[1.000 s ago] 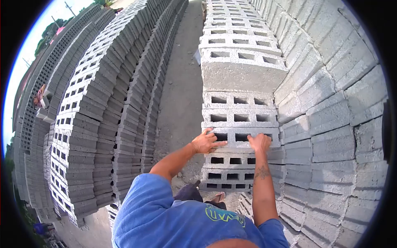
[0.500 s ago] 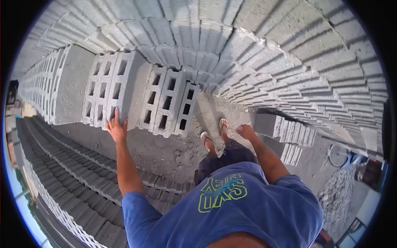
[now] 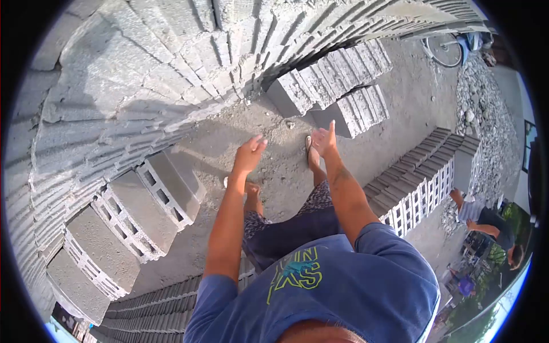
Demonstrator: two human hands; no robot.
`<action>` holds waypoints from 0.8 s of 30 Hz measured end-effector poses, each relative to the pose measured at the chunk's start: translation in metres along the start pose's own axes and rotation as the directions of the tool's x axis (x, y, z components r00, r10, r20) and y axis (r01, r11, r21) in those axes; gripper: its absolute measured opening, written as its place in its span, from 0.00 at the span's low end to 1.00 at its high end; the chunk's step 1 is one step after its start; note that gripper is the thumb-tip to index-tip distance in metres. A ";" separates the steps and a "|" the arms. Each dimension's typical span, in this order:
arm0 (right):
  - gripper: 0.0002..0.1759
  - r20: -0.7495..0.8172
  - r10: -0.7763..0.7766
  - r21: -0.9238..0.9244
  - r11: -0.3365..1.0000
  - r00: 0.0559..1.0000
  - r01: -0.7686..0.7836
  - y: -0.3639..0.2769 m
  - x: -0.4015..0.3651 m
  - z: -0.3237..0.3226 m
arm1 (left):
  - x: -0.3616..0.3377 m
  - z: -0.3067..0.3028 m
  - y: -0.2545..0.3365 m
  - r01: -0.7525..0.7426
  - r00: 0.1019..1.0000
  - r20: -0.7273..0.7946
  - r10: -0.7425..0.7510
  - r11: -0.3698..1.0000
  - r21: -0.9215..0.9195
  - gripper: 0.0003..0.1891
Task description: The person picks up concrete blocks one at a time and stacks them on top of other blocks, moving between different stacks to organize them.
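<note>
My left hand (image 3: 249, 155) hangs over the dusty ground with its fingers loosely bent and apart, holding nothing. To its left stand hollow concrete blocks (image 3: 162, 191) with their openings facing me. My right hand (image 3: 325, 140), just beyond my sandalled foot, is open and empty with a finger or thumb pointing up. Nearest to it is a short, low row of concrete blocks (image 3: 359, 111), which its fingertips border in this view. A longer row of blocks (image 3: 326, 80) lies behind that one, beside the wall.
A tall wall of stacked blocks (image 3: 143, 74) runs along the far side. At the right are another block stack (image 3: 426, 177), a gravel heap (image 3: 483, 114) and a bicycle wheel (image 3: 443, 51). A person (image 3: 494, 220) bends beside that stack. Dark blocks (image 3: 166, 308) line the near left.
My view has turned right. My left hand has come off the hollow block and moved over the ground; my right hand has opened out near the short row. Another person is now visible.
</note>
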State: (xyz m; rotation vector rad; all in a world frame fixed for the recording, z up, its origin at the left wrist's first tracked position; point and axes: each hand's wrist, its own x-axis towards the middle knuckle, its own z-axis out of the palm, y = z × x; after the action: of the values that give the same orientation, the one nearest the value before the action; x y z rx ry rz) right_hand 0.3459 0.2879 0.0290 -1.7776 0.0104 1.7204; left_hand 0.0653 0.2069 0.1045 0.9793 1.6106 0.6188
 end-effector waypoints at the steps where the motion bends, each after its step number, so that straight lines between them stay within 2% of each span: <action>1: 0.59 -0.005 0.033 0.074 0.997 0.999 -0.032 0.001 0.032 0.009 | 0.044 0.020 0.016 -0.073 0.997 -0.025 0.073 0.997 0.002 0.23; 2: 0.60 -0.005 0.061 0.143 0.988 0.998 -0.060 -0.001 0.067 0.018 | 0.094 0.040 0.030 -0.149 0.987 -0.056 0.149 0.989 0.004 0.24; 3: 0.59 0.012 0.053 0.185 0.981 0.998 -0.055 -0.001 0.090 0.025 | 0.141 0.056 0.047 -0.239 0.954 -0.147 0.262 0.959 0.153 0.27; 5: 0.58 0.047 0.041 0.263 0.963 0.998 -0.052 -0.004 0.114 0.035 | 0.229 0.080 0.069 -0.167 0.967 -0.125 0.221 0.926 0.339 0.32; 7: 0.57 0.106 0.034 0.257 0.964 0.994 -0.060 -0.002 0.123 0.032 | 0.308 0.104 0.067 -0.038 0.994 -0.069 0.089 0.845 0.534 0.41; 8: 0.56 0.170 0.037 0.234 0.969 0.985 -0.077 0.001 0.120 0.022 | 0.329 0.115 0.062 0.000 1.000 0.001 -0.001 0.790 0.613 0.42; 9: 0.56 0.171 0.059 0.220 0.971 0.983 -0.097 0.010 0.118 0.005 | 0.343 0.121 0.053 0.011 0.998 0.039 -0.046 0.775 0.632 0.43; 11: 0.57 0.242 0.160 0.148 0.969 0.957 -0.199 0.016 0.117 -0.024 | 0.357 0.126 0.053 0.027 0.994 0.066 -0.092 0.760 0.649 0.44; 14: 0.57 0.229 0.183 0.155 0.963 0.956 -0.221 0.019 0.121 -0.042 | 0.343 0.132 0.047 0.136 0.976 0.049 -0.212 0.770 0.624 0.42; 16: 0.55 0.222 0.195 0.193 0.952 0.955 -0.239 0.012 0.131 -0.034 | 0.305 0.148 0.038 0.147 0.989 -0.118 -0.092 0.724 0.674 0.37; 18: 0.53 0.203 0.208 0.225 0.941 0.957 -0.252 0.010 0.130 -0.032 | 0.254 0.168 0.012 0.083 0.981 -0.185 0.058 0.736 0.671 0.32; 20: 0.48 -0.132 0.124 0.005 0.992 0.983 -0.125 0.011 0.125 -0.030 | 0.212 0.181 0.013 0.168 0.985 -0.100 -0.138 0.687 0.707 0.36; 21: 0.43 0.089 -0.158 -0.627 0.758 0.983 0.179 0.053 0.169 -0.074 | 0.201 0.185 0.005 0.199 0.975 -0.070 -0.211 0.688 0.698 0.39; 22: 0.38 0.297 -0.421 -0.922 0.108 0.857 0.373 0.094 0.213 -0.116 | 0.192 0.189 -0.005 0.234 0.958 -0.040 -0.284 0.689 0.686 0.44; 23: 0.35 0.436 -0.429 -0.900 -0.208 0.791 0.384 0.098 0.207 -0.124 | 0.179 0.193 -0.017 0.226 0.963 -0.051 -0.264 0.692 0.686 0.50; 24: 0.35 0.468 -0.490 -0.883 -0.227 0.735 0.411 0.117 0.223 -0.132 | 0.169 0.198 -0.034 0.240 0.960 -0.062 -0.272 0.692 0.680 0.50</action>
State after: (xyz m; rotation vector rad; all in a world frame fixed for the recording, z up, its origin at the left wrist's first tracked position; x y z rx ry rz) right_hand 0.4424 0.2313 -0.2325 -2.1431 -2.2110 0.8728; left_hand 0.2358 0.3133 -0.0653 1.2423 1.9361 -0.2378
